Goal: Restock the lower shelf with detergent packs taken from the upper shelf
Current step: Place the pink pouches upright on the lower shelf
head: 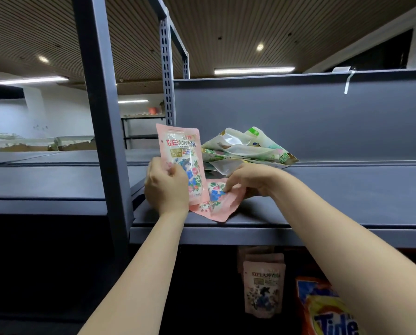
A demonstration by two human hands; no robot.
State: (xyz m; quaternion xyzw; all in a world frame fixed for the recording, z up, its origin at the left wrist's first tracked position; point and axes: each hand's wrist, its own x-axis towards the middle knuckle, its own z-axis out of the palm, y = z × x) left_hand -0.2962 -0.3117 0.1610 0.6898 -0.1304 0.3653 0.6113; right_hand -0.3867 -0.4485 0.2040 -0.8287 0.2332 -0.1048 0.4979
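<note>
Head view only: I count two pink detergent packs on the upper shelf (299, 213), a flat dark grey metal board with a folded front lip. My left hand (166, 187) is clamped on the upright pink pack (181, 155), a glossy, flat pouch with rounded top corners, red lettering and a blue-and-pink floral print; fingers wrap its lower left edge. My right hand (245, 180) lies with fingers together, pressed on the second pink pack (218, 201), which lies flat and crumpled near the shelf's front edge, one corner reaching the lip. I cannot tell whether that hand grips it or only rests on it.

Behind both hands sits a heap of green-and-white pouches (245, 148), shiny and creased, stacked loosely; their number I cannot make out.

Below, on the dim lower shelf, I see a row of pink packs (263, 286) standing upright one behind another, at least three, the front one showing the same lettering. Just to their right stands one orange Tide bag (328, 313), glossy, with blue letters on yellow.
</note>
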